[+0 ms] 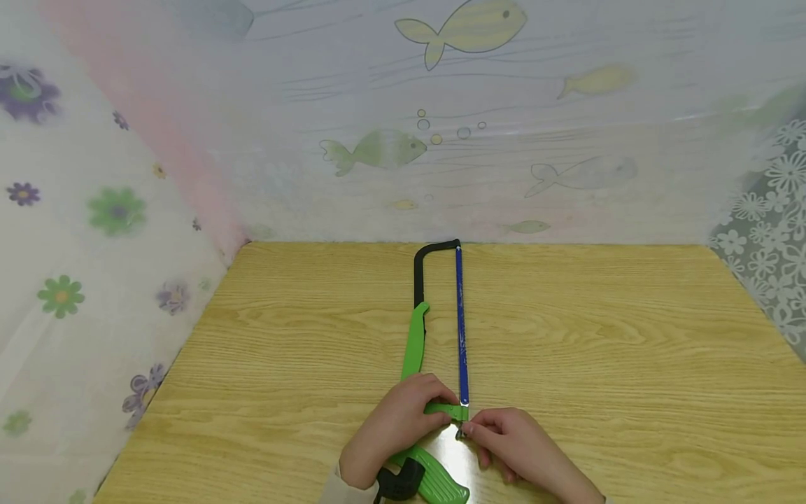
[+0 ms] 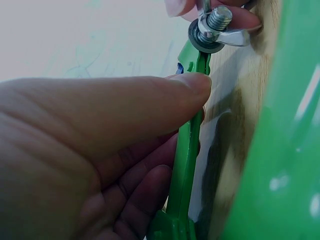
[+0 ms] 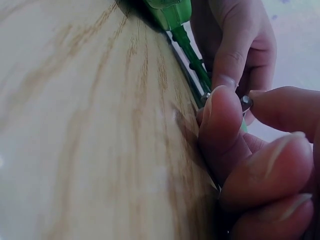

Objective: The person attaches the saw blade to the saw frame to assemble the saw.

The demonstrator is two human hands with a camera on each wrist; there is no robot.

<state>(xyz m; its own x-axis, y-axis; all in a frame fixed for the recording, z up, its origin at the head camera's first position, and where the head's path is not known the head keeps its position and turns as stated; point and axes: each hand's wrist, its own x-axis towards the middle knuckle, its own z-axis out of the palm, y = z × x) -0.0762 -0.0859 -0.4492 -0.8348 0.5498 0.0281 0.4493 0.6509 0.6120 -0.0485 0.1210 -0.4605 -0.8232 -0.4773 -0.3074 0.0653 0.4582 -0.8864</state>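
A hacksaw with a green and black frame (image 1: 413,346) lies on the table, its blue blade (image 1: 462,322) to the right and its green handle (image 1: 439,477) towards me. My left hand (image 1: 406,416) grips the short green arm (image 2: 184,170) near the blade's close end, thumb on one side and fingers curled behind. At the tip of that arm sits a metal wing nut (image 2: 234,37) on a threaded bolt (image 2: 220,17). My right hand (image 1: 519,444) pinches the wing nut between thumb and fingers. In the right wrist view, fingertips (image 3: 222,112) partly hide it.
The wood-grain table (image 1: 598,336) carries the saw. Behind it hangs a pale sheet (image 1: 491,175) printed with fish, and flowered sheeting (image 1: 126,280) borders the left side. White flower-patterned covering (image 1: 765,238) is at the right.
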